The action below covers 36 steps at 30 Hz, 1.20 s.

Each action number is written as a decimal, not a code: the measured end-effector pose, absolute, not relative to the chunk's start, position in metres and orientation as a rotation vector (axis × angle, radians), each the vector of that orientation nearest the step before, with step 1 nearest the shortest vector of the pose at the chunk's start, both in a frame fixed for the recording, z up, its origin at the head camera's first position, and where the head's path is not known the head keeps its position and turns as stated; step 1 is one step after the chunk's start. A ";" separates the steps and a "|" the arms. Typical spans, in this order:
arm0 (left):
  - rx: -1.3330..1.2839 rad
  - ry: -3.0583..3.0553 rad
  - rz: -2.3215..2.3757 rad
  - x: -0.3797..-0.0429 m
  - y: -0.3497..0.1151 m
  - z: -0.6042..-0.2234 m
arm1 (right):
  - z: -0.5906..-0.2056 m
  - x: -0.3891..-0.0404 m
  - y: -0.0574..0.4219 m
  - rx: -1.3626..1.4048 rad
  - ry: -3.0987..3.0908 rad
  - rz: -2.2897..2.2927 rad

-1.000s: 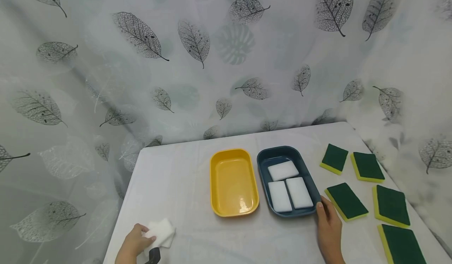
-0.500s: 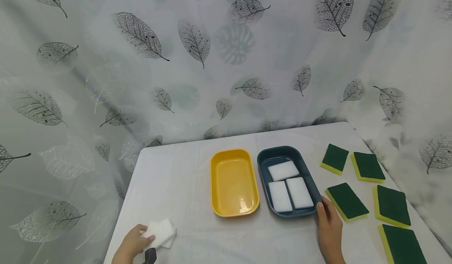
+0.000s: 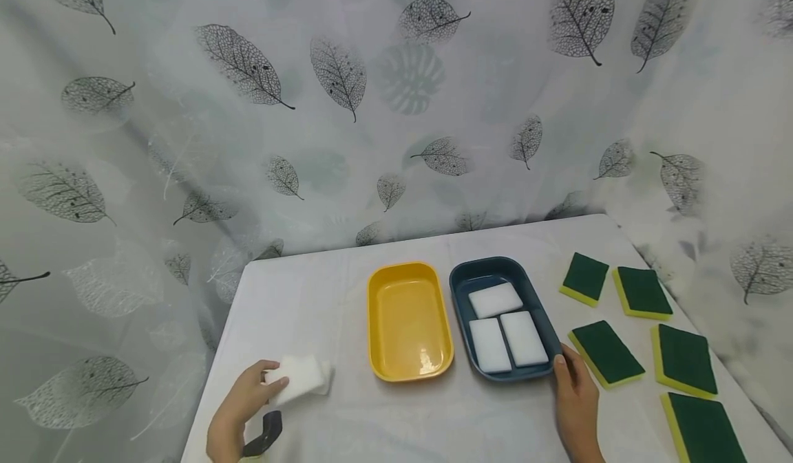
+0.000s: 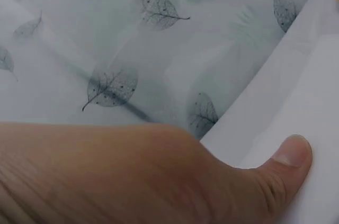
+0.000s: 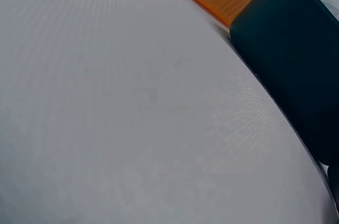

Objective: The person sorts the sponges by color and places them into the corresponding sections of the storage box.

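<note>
one white sponge (image 3: 301, 376): pinched by left hand (image 3: 244, 397), long axis unclear
blue tray (image 3: 489, 273): right hand (image 3: 577, 404) grips corner; long axis points away, leftward

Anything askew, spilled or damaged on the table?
I see no spill or damage. Slightly askew: in the dark blue tray, the far white sponge lies crosswise, while the two nearer white sponges run lengthwise, side by side. The green-and-yellow sponges at right lie at uneven angles.
</note>
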<state>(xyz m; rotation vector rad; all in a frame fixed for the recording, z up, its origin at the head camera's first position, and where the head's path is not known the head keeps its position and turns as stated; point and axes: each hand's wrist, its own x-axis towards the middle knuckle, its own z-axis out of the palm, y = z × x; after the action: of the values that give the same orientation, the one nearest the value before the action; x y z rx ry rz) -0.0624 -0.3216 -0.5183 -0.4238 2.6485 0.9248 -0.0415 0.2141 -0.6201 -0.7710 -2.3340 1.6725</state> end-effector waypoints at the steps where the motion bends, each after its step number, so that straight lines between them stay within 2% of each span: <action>1: -0.415 2.652 0.937 -0.066 -0.319 -0.519 | -0.620 -0.042 0.214 -0.774 -2.336 1.673; 8: -0.335 2.672 0.981 -0.091 -0.299 -0.526 | -0.620 -0.041 0.216 -0.757 -2.334 1.687; 16: -0.280 2.694 0.989 -0.105 -0.287 -0.538 | -0.620 -0.040 0.215 -0.768 -2.327 1.686; 23: -0.256 2.729 1.043 -0.107 -0.286 -0.547 | -0.620 -0.041 0.215 -0.757 -2.324 1.688; 36: -0.419 2.717 1.303 -0.100 -0.282 -0.544 | -0.620 -0.041 0.215 -0.754 -2.325 1.688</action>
<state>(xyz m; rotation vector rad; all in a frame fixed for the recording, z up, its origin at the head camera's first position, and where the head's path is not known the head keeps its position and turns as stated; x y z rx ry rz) -0.0995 -0.2815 -0.5438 -0.4193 2.7171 1.3029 -0.0407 0.2149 -0.6197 -0.7541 -2.3251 1.6878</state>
